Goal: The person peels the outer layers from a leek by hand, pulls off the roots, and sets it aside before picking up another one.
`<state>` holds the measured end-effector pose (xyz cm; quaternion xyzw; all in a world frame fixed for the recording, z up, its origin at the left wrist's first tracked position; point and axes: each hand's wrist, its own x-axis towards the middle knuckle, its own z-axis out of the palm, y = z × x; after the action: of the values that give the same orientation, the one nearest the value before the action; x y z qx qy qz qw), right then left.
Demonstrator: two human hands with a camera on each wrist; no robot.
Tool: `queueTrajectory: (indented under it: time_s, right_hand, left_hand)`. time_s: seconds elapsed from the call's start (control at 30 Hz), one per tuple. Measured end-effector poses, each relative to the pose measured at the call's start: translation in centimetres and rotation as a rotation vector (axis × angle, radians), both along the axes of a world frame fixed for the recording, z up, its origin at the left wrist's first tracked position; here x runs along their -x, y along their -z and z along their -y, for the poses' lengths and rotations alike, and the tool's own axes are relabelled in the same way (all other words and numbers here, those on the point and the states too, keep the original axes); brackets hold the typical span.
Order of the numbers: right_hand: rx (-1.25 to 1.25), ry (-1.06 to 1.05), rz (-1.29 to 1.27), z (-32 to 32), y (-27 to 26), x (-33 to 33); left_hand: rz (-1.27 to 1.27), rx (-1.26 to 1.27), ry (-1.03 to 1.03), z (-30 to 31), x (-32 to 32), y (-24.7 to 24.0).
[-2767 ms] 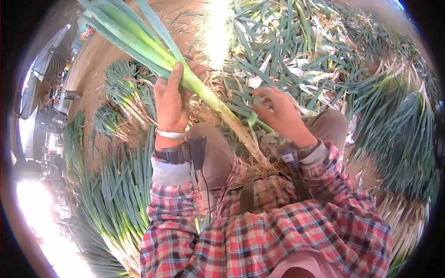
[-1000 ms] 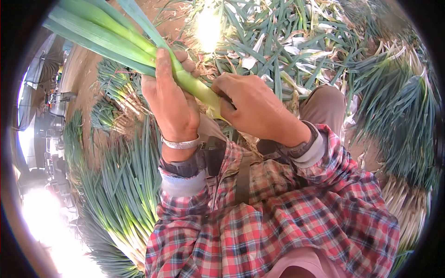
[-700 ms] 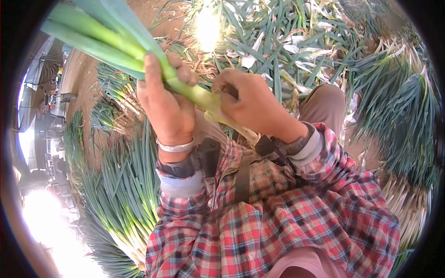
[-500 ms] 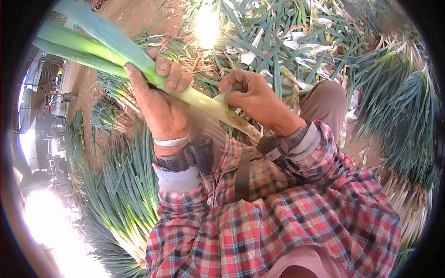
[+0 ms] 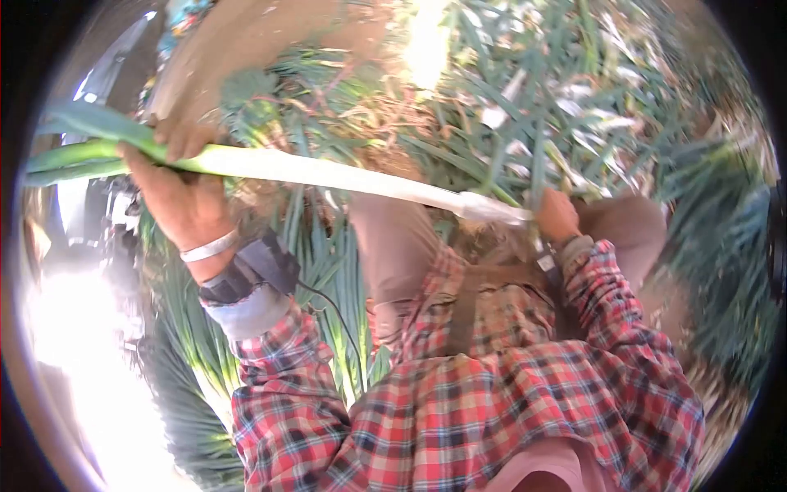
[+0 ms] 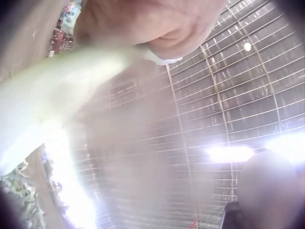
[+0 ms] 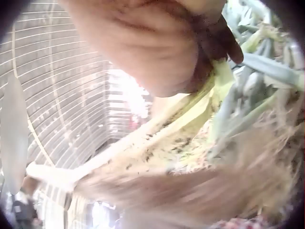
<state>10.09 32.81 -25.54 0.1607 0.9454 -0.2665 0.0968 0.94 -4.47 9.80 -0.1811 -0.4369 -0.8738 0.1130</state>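
My left hand [image 5: 184,193] grips a long leek [image 5: 328,174] just below its green leaves, thumb on one side and fingers on the other. The pale stalk stretches rightward across my knees, and it looms blurred as a white shaft [image 6: 62,86] in the left wrist view. By the root end, my right hand [image 5: 557,217] has its fingers curled. The right wrist view shows that hand holding a yellowish, dirt-flecked outer leaf layer [image 7: 200,112], which runs down to the white stalk end [image 7: 50,174]. The tips of the right fingers are partly hidden.
A heap of loose leek leaves and peelings [image 5: 525,107] lies in front. Bunched leeks [image 5: 205,361] lie at my left, and more leeks [image 5: 721,254] at my right. My bent knees [image 5: 398,246] are beneath the stalk. Bare ground [image 5: 270,41] shows at the far left.
My left hand has swung left and outward with the leek, which lies flatter. My right hand has moved right, away from mid-stalk toward the root end. More white stalk shows.
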Motion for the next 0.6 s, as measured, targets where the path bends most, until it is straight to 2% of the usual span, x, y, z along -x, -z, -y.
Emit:
queueTrajectory:
  time_s: [0.07, 0.13, 0.17, 0.2, 0.23, 0.27, 0.3, 0.33, 0.37, 0.4, 0.47, 0.5, 0.57, 0.6]
  right_hand:
    - [-0.087, 0.054, 0.061, -1.5, 1.2, -0.5]
    - [-0.19, 0.009, 0.137, -3.9, 2.7, -1.8]
    - [-0.192, -0.008, 0.136, -3.3, 2.6, -1.5]
    - [-0.168, -0.097, -0.015, -2.4, 2.2, -0.3]
    - [-0.145, -0.187, -0.173, -1.4, 1.4, 1.3]
    - [-0.002, -0.229, -0.338, 1.9, -5.1, 1.9]
    - [0.303, -0.272, -0.543, 4.4, -7.6, 3.3]
    - [0.431, -0.374, -0.677, 7.0, -12.5, 3.6]
    - [0.683, -0.407, -0.766, 9.6, -14.6, 3.9]
    - [0.63, -0.491, -0.84, 11.6, -17.3, 3.8]
    - [0.683, -0.547, -0.962, 15.1, -21.3, 3.1]
    - [0.672, -0.536, -0.963, 15.3, -21.3, 3.0]
    - [0.985, -0.422, -0.747, 15.5, -21.6, 2.3]
    - [0.979, -0.427, -0.746, 14.9, -21.7, 2.2]
  left_hand:
    - [-0.051, 0.023, -0.033, 2.6, -1.0, -2.4]
    - [-0.108, -0.058, -0.051, 7.8, -1.5, -5.2]
    - [-0.068, 0.084, -0.177, 9.2, -1.4, -6.6]
    - [-0.048, 0.092, -0.003, 10.0, -0.9, -6.8]
    - [-0.021, 0.133, -0.161, 8.5, -1.1, -6.4]
    - [0.011, 0.172, -0.306, 4.9, -1.2, -5.4]
    - [-0.001, 0.237, -0.526, 1.8, -1.5, -4.3]
    - [0.066, 0.209, -0.373, 2.5, -0.5, -2.8]
    - [0.109, 0.222, -0.361, 0.8, 0.0, -2.0]
    - [0.15, 0.234, -0.353, -1.3, 0.1, -1.1]
    - [0.145, 0.201, -0.278, -4.3, -0.3, 0.0]
    - [0.139, 0.178, -0.224, -5.8, -0.2, 0.8]
    - [0.146, 0.126, -0.139, -8.1, -1.1, 1.6]
    - [0.156, 0.077, -0.069, -8.4, -1.5, 1.7]
